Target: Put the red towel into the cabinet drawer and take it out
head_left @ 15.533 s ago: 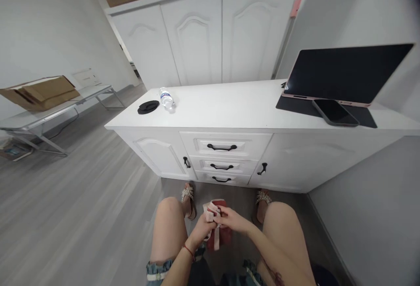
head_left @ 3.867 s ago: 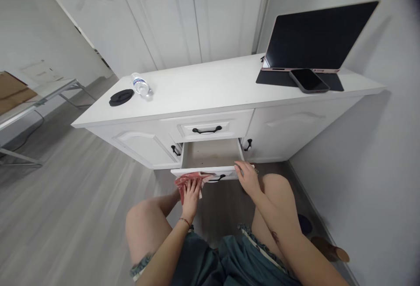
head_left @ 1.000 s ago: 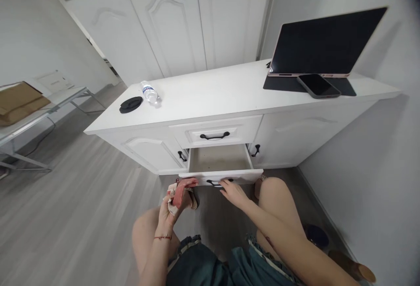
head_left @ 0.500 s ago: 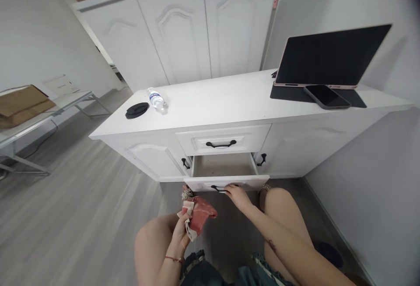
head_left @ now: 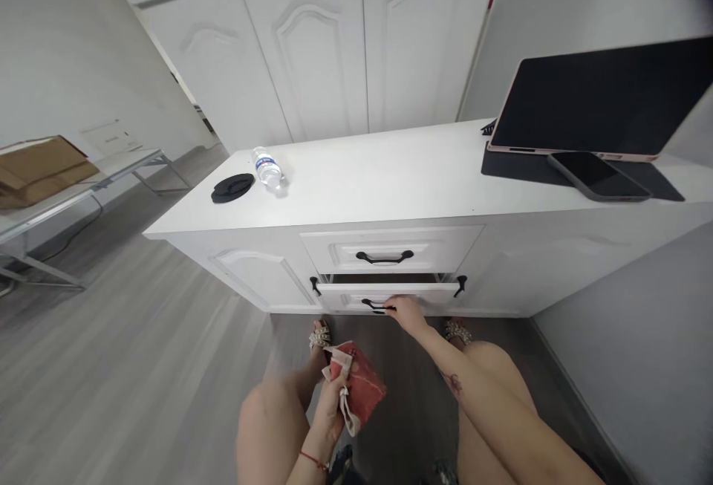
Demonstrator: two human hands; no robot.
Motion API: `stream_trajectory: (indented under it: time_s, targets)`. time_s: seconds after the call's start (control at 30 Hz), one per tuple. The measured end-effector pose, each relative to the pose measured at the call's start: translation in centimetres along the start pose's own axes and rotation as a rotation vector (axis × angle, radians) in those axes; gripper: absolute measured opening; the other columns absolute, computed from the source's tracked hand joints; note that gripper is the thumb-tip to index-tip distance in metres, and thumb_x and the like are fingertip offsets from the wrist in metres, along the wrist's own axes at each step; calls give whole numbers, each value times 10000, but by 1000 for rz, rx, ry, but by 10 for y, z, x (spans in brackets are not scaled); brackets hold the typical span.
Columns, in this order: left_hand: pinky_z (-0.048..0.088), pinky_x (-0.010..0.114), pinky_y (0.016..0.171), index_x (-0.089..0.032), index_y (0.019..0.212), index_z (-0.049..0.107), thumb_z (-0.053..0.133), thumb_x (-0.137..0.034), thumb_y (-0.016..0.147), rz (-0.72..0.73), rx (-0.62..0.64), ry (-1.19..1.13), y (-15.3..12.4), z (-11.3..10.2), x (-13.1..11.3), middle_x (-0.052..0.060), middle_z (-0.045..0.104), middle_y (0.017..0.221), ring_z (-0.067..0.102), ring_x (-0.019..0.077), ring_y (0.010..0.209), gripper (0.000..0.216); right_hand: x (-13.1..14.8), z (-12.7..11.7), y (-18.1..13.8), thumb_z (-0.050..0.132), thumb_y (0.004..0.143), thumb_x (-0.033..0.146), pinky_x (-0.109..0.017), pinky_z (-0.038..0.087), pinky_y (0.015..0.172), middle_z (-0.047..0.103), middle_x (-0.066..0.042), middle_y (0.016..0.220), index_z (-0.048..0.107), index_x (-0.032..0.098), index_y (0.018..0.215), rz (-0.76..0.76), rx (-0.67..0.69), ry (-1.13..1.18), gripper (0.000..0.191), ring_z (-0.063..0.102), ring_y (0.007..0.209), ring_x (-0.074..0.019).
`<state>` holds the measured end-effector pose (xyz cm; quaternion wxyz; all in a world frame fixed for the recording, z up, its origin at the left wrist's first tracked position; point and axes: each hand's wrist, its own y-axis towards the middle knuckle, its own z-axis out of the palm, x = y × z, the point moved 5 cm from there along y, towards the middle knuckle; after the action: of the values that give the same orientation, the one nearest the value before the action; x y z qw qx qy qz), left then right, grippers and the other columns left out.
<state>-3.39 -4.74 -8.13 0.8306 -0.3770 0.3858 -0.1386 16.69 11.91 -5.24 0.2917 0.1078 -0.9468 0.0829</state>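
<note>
A red cloth (head_left: 365, 385) with pale edges hangs folded in my left hand (head_left: 333, 401), which is closed around it low in front of the cabinet. My right hand (head_left: 405, 313) grips the black drawer handle (head_left: 372, 305) of the lower drawer (head_left: 334, 296). That drawer stands slightly pulled out, with a dark narrow gap over its front panel. Just above it, the upper drawer (head_left: 440, 241) is closed, its own black handle (head_left: 384, 257) untouched.
On the white cabinet top (head_left: 362, 180) lie a clear plastic bottle (head_left: 268, 168), a black round object (head_left: 232, 188), an open laptop (head_left: 601, 99) and a phone (head_left: 598, 175). A cardboard box (head_left: 44, 169) sits on a side table at left. My legs flank the drawers.
The lower drawer has slid inward from a wide opening to a narrow gap, with my right hand on its handle. My left hand and the red cloth have shifted slightly right and down.
</note>
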Motion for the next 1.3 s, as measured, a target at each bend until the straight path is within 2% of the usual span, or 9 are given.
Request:
stream_trajectory:
  time_s: [0.17,0.3,0.47,0.57,0.63,0.8,1.0,1.13,1.3]
  targets:
    - [433,248,599,-173,783,590,834,-249,494,73,55,86,4,19,9,-13,623,656,575,126,553,386,-10,0,28,588,785,162,-260,440,852,718,-43,998,731,225,954,0,0,38,230,643,948,-208]
    - [423,254,622,-186,812,608,808,-257,527,64,102,150,4,36,18,-7,636,679,602,163,647,356,-17,-1,45,582,779,144,-265,439,875,711,-65,1017,727,201,957,3,-15,65,237,640,961,-206]
    - [426,271,677,-184,887,646,771,-204,546,57,198,214,5,50,32,5,665,730,616,194,722,364,-10,0,38,535,800,125,-302,432,899,681,-87,1071,692,175,1024,20,-60,72,278,621,989,-212]
    - [429,280,697,-183,919,655,765,-201,551,109,202,222,3,52,33,15,678,761,616,192,710,385,3,4,15,490,828,136,-317,429,906,568,-106,1260,567,183,1217,24,-130,103,400,608,996,-196]
    - [433,286,701,-181,908,656,769,-205,541,146,190,201,-1,52,31,18,676,751,618,192,694,385,12,10,-4,495,831,167,-321,444,883,554,-104,1272,512,199,1265,3,-124,195,436,625,927,-180]
    - [456,312,736,-178,923,643,764,-187,515,193,202,115,-22,54,23,39,697,811,637,204,707,426,19,34,-63,528,817,355,-370,432,920,671,-96,1081,572,189,1170,75,66,530,392,621,1003,-228]
    - [464,302,750,-179,913,648,722,-157,534,226,265,126,-45,61,36,41,703,847,643,210,768,386,10,50,-138,613,694,554,-379,397,982,659,-93,1135,618,189,1052,280,65,1035,511,581,1100,-252]
    - [454,285,725,-160,839,683,674,-93,526,253,297,256,-56,62,53,40,700,795,621,204,731,319,4,48,-170,762,546,468,-365,462,903,690,-63,1046,608,204,1027,384,-14,1347,570,634,995,-247]
    - [453,298,790,-154,919,694,712,-64,520,338,320,312,-67,53,63,67,713,897,625,232,822,409,7,38,-189,794,491,364,-371,492,852,711,-35,925,635,202,918,425,-117,1456,484,665,889,-247]
